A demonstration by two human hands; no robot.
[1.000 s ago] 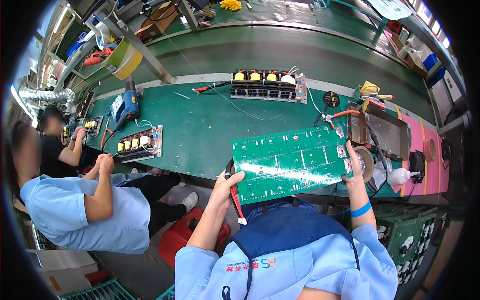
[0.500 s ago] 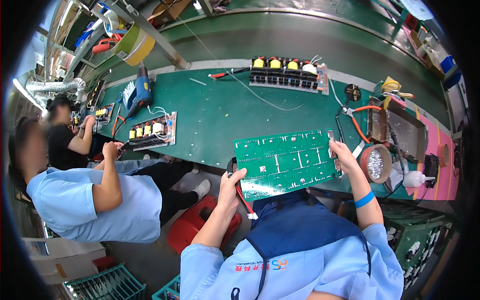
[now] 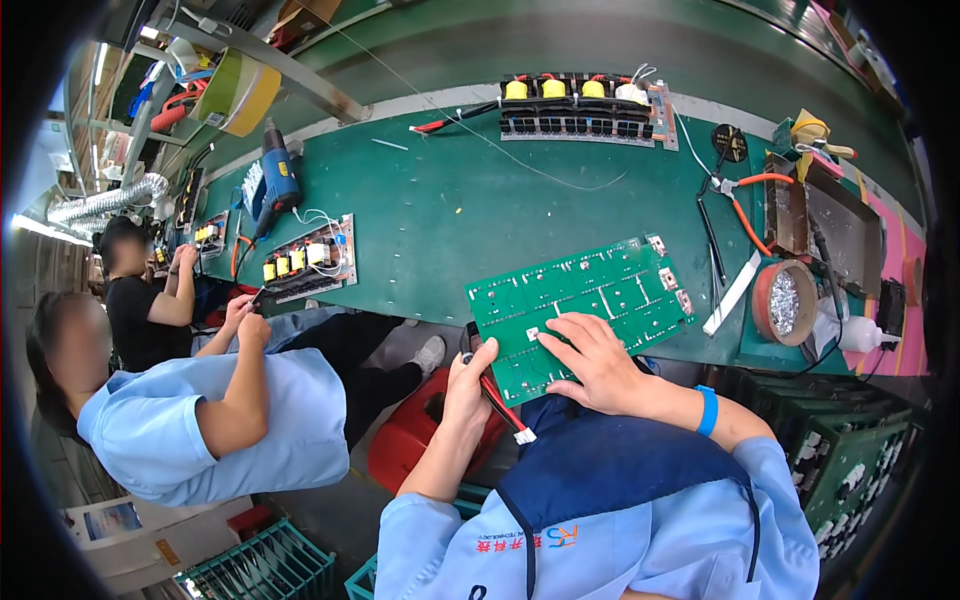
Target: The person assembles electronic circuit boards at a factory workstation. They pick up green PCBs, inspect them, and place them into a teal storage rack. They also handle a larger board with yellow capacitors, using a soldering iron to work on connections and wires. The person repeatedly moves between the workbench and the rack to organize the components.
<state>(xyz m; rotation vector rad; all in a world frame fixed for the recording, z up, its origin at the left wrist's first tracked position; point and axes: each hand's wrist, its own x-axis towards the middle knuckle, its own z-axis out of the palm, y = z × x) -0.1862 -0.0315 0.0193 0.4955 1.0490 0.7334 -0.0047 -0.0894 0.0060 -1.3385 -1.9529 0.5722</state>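
Observation:
A green circuit board (image 3: 640,300) is held up in front of me, solder side facing me and tilted, its right end higher. My left hand (image 3: 467,385) grips its lower left edge, thumb on the face and fingers out of sight behind. Beside that hand a red and black cable with a white plug (image 3: 524,436) hangs from the board. My right hand (image 3: 600,367) lies over the lower middle of the board, fingers stretched out and slightly apart, touching or just above its surface. A blue band (image 3: 708,411) circles my right wrist.
Boards with yellow transformers (image 3: 553,90) lie at the bench's back and left (image 3: 283,268). A blue heat gun (image 3: 280,180) stands near the left board. On the right are a soldering iron cable (image 3: 752,228), a round tin (image 3: 785,303) and a white bottle (image 3: 862,335). Two co-workers (image 3: 220,420) sit left.
My right hand has let go of the board's right edge and moved left onto its face. The board has tilted, right end upward. My left hand keeps its grip.

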